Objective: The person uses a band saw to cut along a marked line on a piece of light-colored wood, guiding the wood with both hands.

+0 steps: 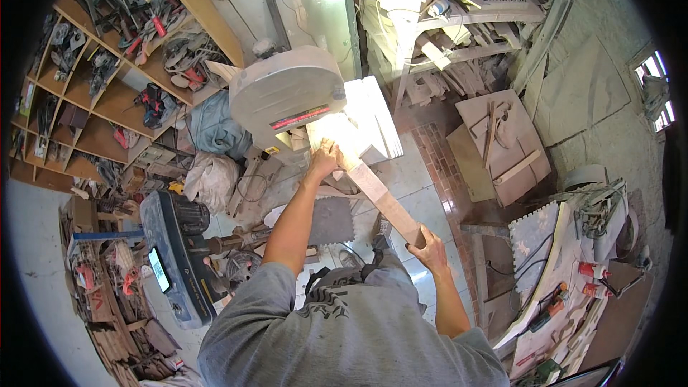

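A long pale wooden board [383, 201] runs diagonally from the brightly lit work table [380, 122] of a grey band saw [283, 86] down toward my body. My left hand [324, 159] grips the board's upper part at the near side of the saw, fingers bent over it. My right hand [428, 249] is closed round the board's lower end, out beyond the table. The blade and the board's far end are lost in the glare under the saw's housing.
Tool cubbies [115, 97] fill the upper left. A bench machine [175, 258] and wood scraps stand at the lower left. A loaded timber rack [459, 21] is behind the saw. A cabinet [502, 143] and a cluttered bench [541, 337] line the right.
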The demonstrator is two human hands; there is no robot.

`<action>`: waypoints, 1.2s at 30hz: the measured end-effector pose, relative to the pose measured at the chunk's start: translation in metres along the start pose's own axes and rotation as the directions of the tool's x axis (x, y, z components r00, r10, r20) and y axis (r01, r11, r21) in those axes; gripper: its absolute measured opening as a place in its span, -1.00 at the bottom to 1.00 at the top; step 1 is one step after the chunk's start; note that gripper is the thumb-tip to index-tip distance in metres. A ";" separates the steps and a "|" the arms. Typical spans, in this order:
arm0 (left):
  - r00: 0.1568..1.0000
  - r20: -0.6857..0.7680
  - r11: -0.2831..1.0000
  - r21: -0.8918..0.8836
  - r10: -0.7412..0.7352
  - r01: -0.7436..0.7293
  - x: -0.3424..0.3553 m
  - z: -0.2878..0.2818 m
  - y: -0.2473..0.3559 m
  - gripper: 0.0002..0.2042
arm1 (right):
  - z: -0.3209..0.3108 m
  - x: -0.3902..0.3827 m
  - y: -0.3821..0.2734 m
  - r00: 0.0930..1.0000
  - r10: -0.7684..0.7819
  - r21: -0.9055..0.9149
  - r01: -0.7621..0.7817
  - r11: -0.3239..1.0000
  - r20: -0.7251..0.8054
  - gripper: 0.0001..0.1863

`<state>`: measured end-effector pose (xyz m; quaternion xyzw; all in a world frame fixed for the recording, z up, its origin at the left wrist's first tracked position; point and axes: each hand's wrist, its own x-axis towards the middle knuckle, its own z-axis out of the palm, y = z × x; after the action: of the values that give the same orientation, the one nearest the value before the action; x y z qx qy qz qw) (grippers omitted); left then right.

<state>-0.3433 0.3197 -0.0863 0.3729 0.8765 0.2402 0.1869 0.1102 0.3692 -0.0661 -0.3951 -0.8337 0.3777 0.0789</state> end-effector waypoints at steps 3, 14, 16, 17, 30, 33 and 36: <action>0.998 -0.044 0.999 0.000 0.049 -0.049 0.000 0.004 0.007 -0.51 | -0.003 0.001 0.004 1.000 0.017 0.000 -0.017 1.000 0.000 -0.12; 0.979 0.069 0.963 0.182 0.190 -0.199 0.022 0.028 -0.034 -0.56 | -0.005 0.008 0.002 1.000 0.027 -0.002 -0.026 1.000 0.016 -0.12; 0.981 0.080 0.966 0.179 0.177 -0.189 0.022 0.027 -0.028 -0.56 | -0.005 0.010 0.004 0.999 0.035 -0.007 -0.035 0.999 0.019 -0.12; 0.985 0.065 0.969 0.176 0.163 -0.172 0.022 0.026 -0.027 -0.57 | -0.005 0.010 0.004 1.000 0.026 -0.004 -0.026 1.000 0.017 -0.12; 0.986 0.077 0.960 0.228 0.148 -0.162 0.019 0.008 -0.016 -0.58 | -0.006 0.018 -0.002 0.999 0.024 0.003 -0.024 1.000 0.030 -0.12; 0.990 0.084 0.972 0.200 0.111 -0.126 0.022 0.012 -0.018 -0.57 | -0.005 0.019 -0.001 1.000 0.016 -0.010 -0.016 1.000 0.020 -0.12; 0.983 0.124 0.959 0.234 0.136 -0.162 0.030 0.013 -0.022 -0.56 | -0.005 0.020 -0.001 1.000 0.004 -0.012 -0.004 1.000 0.002 -0.11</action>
<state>-0.3684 0.3318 -0.1140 0.4701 0.8576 0.1243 0.1677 0.0980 0.3860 -0.0655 -0.3967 -0.8354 0.3732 0.0748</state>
